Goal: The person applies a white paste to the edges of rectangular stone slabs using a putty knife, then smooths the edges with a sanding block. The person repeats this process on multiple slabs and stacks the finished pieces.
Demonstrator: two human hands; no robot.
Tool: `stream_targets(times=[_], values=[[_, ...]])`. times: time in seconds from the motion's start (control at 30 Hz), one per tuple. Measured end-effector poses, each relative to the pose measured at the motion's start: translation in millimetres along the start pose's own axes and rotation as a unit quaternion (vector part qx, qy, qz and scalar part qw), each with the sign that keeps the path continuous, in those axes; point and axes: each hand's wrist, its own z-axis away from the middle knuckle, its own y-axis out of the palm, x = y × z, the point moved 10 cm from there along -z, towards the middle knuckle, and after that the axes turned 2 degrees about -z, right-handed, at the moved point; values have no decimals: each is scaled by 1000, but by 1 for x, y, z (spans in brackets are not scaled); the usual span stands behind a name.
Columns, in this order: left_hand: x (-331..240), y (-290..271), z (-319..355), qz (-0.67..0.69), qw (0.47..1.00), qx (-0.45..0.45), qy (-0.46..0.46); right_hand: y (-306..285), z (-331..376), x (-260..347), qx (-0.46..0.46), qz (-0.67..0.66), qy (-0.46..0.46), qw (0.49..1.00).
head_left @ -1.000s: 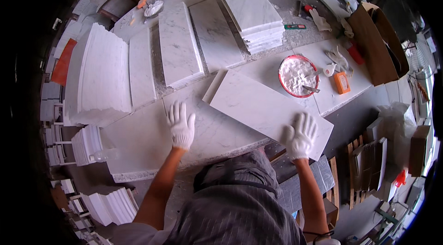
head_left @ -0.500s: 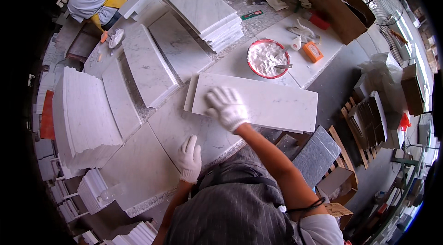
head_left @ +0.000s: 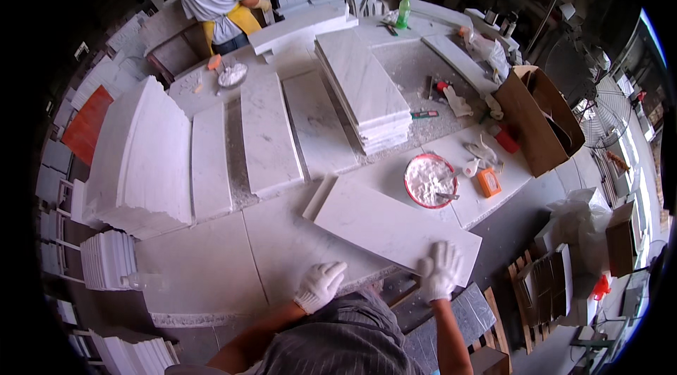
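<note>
While the white marble slab (head_left: 395, 228) is lying flat just below the red-rimmed bowl of white paste (head_left: 431, 180), the gloved right hand (head_left: 438, 270) is pressing spread fingers on its near corner and the left hand (head_left: 319, 286) is resting loosely curled beside it. Heavy, stiff, chip-prone stone, I'd say: best gripped along opposite long edges.

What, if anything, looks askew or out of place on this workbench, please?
The marble slab under the right hand lies slanted across the other slabs, its near corner overhanging the table edge. The left hand rests on the table beside it.
</note>
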Motion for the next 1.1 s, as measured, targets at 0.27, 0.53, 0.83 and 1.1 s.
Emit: stream_targets(times=[0.27, 0.53, 0.83, 1.1], values=[[41, -14, 12, -83, 991, -68, -77, 13, 35, 169, 148, -393, -184, 889], [27, -11, 20, 10, 994, -16, -105, -22, -19, 92, -66, -98, -127, 985], [15, -4, 18, -9, 996, 32, -83, 29, -1, 118, 63, -25, -200, 978], [6, -78, 3, -49, 978, -193, -65, 73, 70, 212, 330, -456, -152, 813]])
